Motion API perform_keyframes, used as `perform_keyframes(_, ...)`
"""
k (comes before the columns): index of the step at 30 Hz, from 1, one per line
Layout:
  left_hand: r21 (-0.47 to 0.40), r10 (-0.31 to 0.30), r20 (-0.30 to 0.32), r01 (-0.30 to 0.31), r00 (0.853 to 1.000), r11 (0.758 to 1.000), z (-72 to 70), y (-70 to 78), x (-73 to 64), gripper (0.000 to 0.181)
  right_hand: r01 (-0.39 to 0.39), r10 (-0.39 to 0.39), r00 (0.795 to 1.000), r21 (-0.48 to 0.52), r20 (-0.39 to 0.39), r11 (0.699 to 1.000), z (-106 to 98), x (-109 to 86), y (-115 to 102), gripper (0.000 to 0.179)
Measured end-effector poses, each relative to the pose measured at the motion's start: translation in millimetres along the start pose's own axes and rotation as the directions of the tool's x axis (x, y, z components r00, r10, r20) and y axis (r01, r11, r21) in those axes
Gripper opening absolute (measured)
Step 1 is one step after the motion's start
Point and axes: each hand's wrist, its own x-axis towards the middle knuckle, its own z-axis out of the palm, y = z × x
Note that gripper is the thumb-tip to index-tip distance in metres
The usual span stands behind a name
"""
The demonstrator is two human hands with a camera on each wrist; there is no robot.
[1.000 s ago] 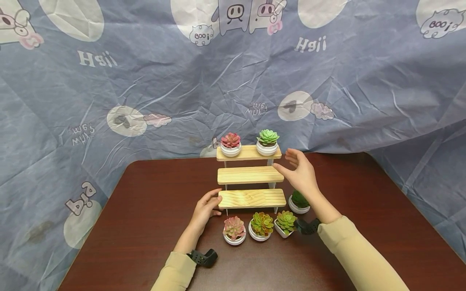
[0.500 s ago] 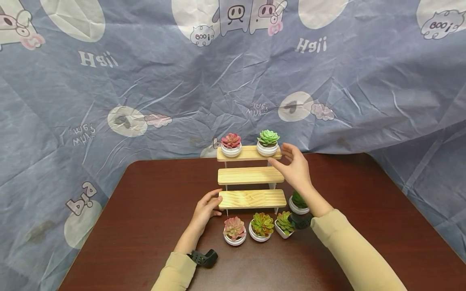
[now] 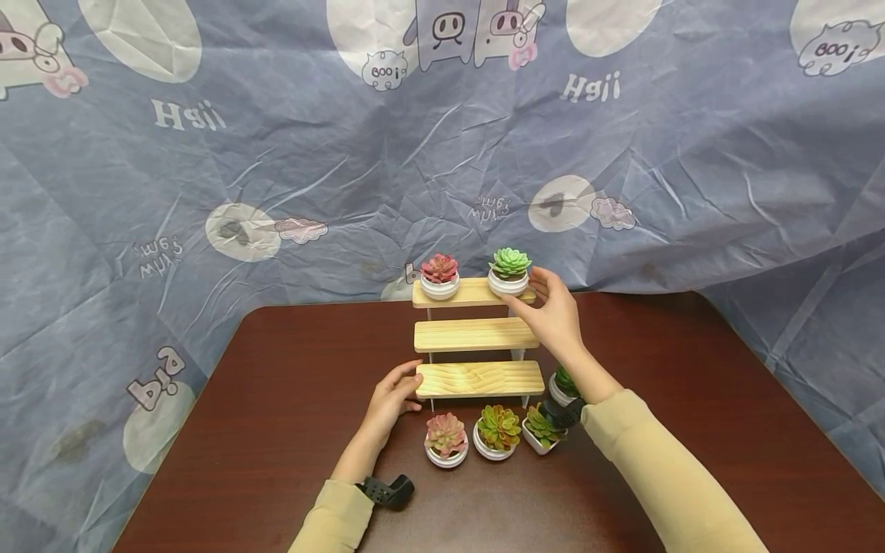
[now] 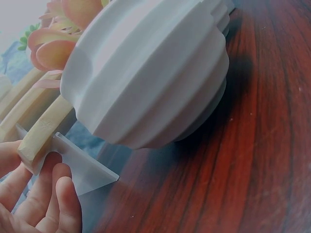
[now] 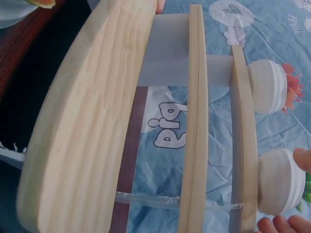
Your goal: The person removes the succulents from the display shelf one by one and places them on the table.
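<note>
My left hand [image 3: 387, 399] holds the left end of the lowest board [image 3: 480, 379] of a three-tier wooden shelf stand, thumb above and fingers curled below, beside a clear plastic leg [image 4: 87, 165]. On the top board stands a light green succulent [image 3: 510, 263] in a white pot [image 5: 282, 182]. Around that pot's right side my right hand [image 3: 555, 311] is spread, thumb at its front and fingertips close beside it. A red succulent [image 3: 439, 269] in a white pot shares the top board, to the left.
In front of the stand, a pink succulent [image 3: 445, 436], a green-orange succulent [image 3: 498, 428] and a green one [image 3: 542, 425] stand in white pots on the dark wooden table [image 3: 290, 430]. Another green plant [image 3: 563, 384] is partly hidden by my right arm. A patterned blue cloth [image 3: 346, 169] hangs behind.
My right hand has moved left and slightly up, closing in on the light green succulent's pot. The left hand keeps its place on the lowest board.
</note>
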Motion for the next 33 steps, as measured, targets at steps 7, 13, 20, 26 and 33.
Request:
perform_keyframes(7,0.003,-0.038,0.008,0.038,0.999,0.999,3.2,17.2,-7.2,0.045,-0.009,0.009,1.0,-0.017,-0.004,1.0,4,5.0,-2,0.073)
perform_keyframes(13,-0.016,-0.038,-0.011,0.038,0.999,0.999,-0.2,0.9,1.7,0.046,-0.015,0.015,1.0,-0.042,-0.009,0.999,6,7.8,-5,0.072)
perform_keyframes(20,-0.003,-0.031,-0.034,0.031,0.999,1.0,-1.1,-10.5,5.7,0.049,-0.015,0.014,1.0,-0.094,-0.017,0.996,9,10.8,-5,0.072)
perform_keyframes(26,-0.004,-0.023,-0.037,0.022,0.999,1.0,-1.0,-11.8,5.5,0.05,-0.002,-0.002,1.0,-0.124,-0.029,0.992,10,11.0,-3,0.07)
perform_keyframes(33,-0.008,-0.012,-0.027,0.012,1.0,1.0,-1.3,-12.2,6.8,0.051,0.001,-0.005,0.999,-0.121,-0.036,0.993,9,9.9,-2,0.068)
